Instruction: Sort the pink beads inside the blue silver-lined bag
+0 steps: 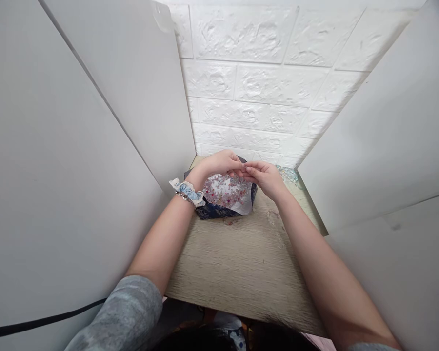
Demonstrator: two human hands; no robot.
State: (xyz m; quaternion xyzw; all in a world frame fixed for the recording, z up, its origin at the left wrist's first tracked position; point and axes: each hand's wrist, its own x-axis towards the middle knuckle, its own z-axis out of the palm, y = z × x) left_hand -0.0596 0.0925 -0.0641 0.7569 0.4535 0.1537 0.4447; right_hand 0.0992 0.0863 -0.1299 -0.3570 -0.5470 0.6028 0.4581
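A dark blue patterned box (pixel 215 210) with a white lining sits at the back of the wooden table, holding many small pink, red and clear beads (pixel 225 192). My left hand (pixel 225 163) is over the box's far side, its fingers pinched together. From the right, my right hand (pixel 263 176) meets it, thumb and fingertips pressed together. The fingertips of both hands touch or nearly touch above the box. Whatever lies between them is too small to make out. A light blue scrunchie and a chain bracelet (pixel 186 192) circle my left wrist.
On the wooden table (pixel 234 268), strands of clear beads (pixel 276 222) lie right of the box, and a pale blue beaded heap (pixel 289 175) lies at the back right corner. White panels (pixel 131 73) stand at both sides, with a white brick-pattern wall (pixel 259 83) behind.
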